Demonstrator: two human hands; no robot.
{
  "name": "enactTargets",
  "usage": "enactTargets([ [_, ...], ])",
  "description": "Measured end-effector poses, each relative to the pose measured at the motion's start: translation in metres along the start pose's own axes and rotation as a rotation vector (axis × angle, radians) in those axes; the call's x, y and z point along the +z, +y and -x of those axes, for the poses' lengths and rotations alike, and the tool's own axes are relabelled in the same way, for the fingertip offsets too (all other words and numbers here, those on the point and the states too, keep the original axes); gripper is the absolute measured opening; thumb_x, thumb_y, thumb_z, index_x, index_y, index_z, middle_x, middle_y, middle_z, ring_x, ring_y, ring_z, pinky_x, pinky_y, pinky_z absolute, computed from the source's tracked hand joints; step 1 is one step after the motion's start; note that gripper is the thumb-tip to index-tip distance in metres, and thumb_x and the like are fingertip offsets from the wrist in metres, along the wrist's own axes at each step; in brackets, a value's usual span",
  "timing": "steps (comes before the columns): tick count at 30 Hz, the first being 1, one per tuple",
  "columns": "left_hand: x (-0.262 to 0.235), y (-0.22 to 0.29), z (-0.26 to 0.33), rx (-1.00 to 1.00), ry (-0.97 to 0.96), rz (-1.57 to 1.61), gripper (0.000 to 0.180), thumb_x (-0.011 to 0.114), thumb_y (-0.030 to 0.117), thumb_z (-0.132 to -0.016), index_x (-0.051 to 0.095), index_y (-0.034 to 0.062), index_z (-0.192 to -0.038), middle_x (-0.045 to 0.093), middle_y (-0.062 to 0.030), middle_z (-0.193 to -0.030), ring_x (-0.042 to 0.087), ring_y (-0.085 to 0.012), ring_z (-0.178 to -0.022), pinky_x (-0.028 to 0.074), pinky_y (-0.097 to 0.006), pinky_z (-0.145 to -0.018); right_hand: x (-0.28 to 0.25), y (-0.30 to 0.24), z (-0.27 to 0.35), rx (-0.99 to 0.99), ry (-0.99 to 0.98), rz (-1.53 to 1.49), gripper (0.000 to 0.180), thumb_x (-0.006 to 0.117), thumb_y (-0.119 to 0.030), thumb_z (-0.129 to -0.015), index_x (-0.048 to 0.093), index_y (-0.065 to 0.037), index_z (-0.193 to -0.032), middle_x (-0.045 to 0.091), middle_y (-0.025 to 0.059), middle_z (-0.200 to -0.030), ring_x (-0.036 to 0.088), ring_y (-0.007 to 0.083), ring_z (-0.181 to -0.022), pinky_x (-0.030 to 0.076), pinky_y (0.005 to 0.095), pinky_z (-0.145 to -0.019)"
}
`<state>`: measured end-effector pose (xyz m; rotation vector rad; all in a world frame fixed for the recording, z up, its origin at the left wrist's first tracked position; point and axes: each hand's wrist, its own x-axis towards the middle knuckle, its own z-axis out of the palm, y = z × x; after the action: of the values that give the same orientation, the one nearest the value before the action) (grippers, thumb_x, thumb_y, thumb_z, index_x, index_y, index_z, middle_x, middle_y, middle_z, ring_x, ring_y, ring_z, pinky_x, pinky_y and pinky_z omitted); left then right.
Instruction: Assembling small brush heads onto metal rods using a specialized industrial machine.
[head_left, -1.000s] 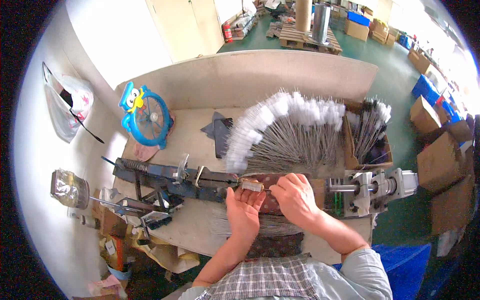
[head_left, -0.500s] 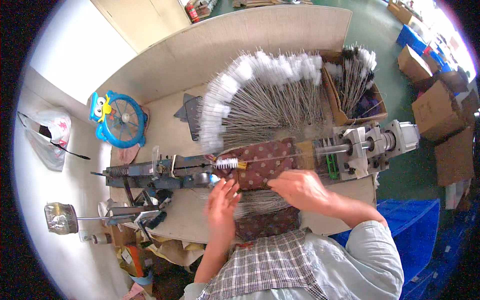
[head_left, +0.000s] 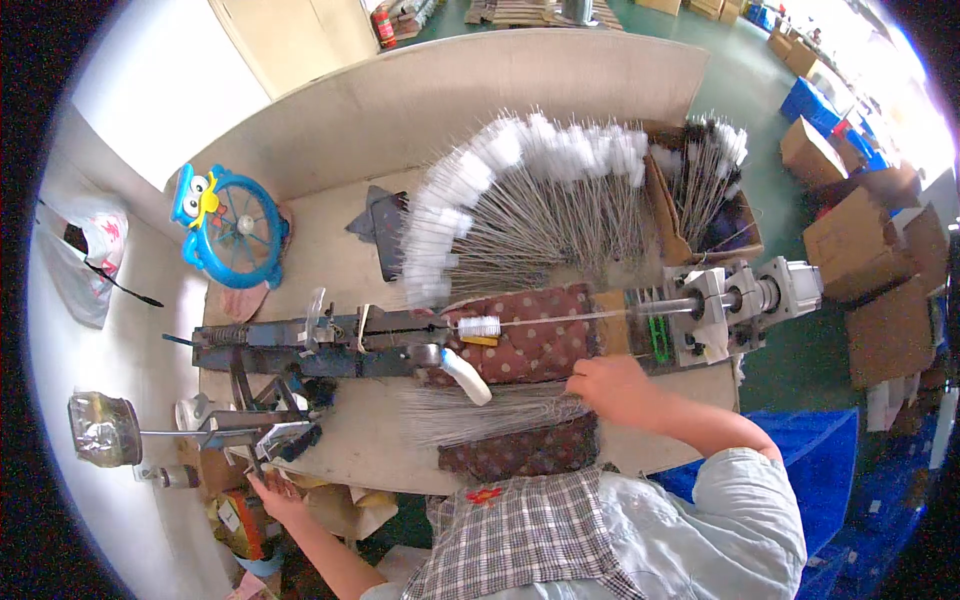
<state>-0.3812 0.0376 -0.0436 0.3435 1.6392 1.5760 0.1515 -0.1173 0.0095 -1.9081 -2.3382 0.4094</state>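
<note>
My left hand (head_left: 278, 496) is low at the left, below the bench edge, its fingers stretched out beside a metal lever frame (head_left: 255, 425). My right hand (head_left: 607, 388) is closed in a pinch at the right end of a bundle of thin wires (head_left: 480, 415); what its fingertips hold is hidden. Behind the wires, a white bristle brush (head_left: 478, 327) on a long wire stem (head_left: 590, 316) spans the machine between its dark left bed (head_left: 280, 350) and the metal spindle unit (head_left: 715, 305). A white curved handle (head_left: 466, 378) juts toward me below the brush.
A fan of white wire brushes (head_left: 560, 200) covers the back of the bench. At its right stands a cardboard box (head_left: 672, 205) of more brushes. Brown dotted cloth (head_left: 545, 345) lies under the stem. A blue toy-like fan (head_left: 235, 230) stands at the left. Blue crates (head_left: 800, 470) sit at right.
My left hand has moved from beside the brush down to the lower left, uncovering the white handle. My right hand has shifted slightly right and down to the wire ends. The whole view has shifted slightly.
</note>
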Motion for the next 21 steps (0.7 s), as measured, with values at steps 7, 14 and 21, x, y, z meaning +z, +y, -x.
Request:
enactTargets([
  [7, 0.045, -0.038, 0.06, -0.01, -0.052, 0.018, 0.035, 0.056, 0.042, -0.087, 0.056, 0.0072, -0.09, 0.057, -0.0005, -0.076, 0.054, -0.0123, -0.07, 0.045, -0.024, -0.061, -0.022, 0.002, 0.016, 0.082, -0.033, 0.127, 0.011, 0.06, -0.01, -0.066, 0.059, -0.008, -0.077, 0.053, 0.0081, -0.086, 0.059, 0.0258, -0.082, 0.049, 0.0369, -0.065],
  [14, 0.114, -0.088, 0.164, -0.21, -0.623, -0.077, 0.031, 0.046, 0.025, -0.092, 0.049, 0.0014, -0.112, 0.056, -0.0097, -0.101, 0.055, -0.0216, -0.094, 0.047, -0.034, -0.086, -0.018, 0.009, 0.022, 0.166, -0.016, 0.042, 0.013, 0.058, -0.008, -0.068, 0.058, -0.008, -0.082, 0.052, 0.0074, -0.088, 0.057, 0.026, -0.084, 0.048, 0.0383, -0.066],
  [21, 0.216, -0.075, 0.273, -0.552, -0.906, -0.201, 0.022, 0.055, 0.024, -0.088, 0.05, 0.0047, -0.097, 0.057, -0.0074, -0.089, 0.056, -0.0206, -0.078, 0.047, -0.035, -0.078, -0.009, 0.017, 0.034, 0.17, 0.107, -0.062, 0.014, 0.057, -0.006, -0.069, 0.054, -0.003, -0.083, 0.051, 0.012, -0.09, 0.059, 0.0301, -0.073, 0.051, 0.0387, -0.06],
])
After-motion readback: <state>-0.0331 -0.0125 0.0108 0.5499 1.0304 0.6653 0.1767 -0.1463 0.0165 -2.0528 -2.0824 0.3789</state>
